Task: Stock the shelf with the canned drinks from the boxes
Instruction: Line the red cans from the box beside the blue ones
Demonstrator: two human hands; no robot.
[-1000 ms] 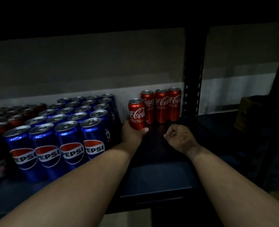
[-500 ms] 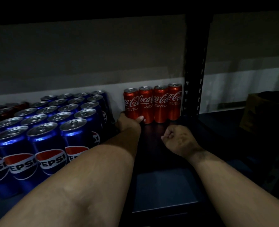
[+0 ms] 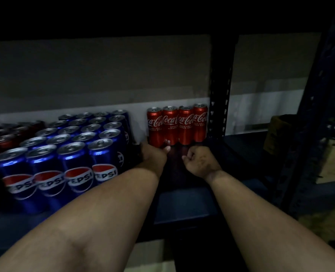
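Your left hand (image 3: 152, 157) grips the base of the upright end can (image 3: 155, 127), straight ahead against the back; your right hand (image 3: 201, 163), beside it, is fisted and empty.

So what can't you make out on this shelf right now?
- Head view: left hand fingers, hidden behind the leftmost red Coca-Cola can; grip unclear.
- Dark red cans far left: labels lost in shadow, cut by the edge.
- Brown cardboard box right: contents too dark.
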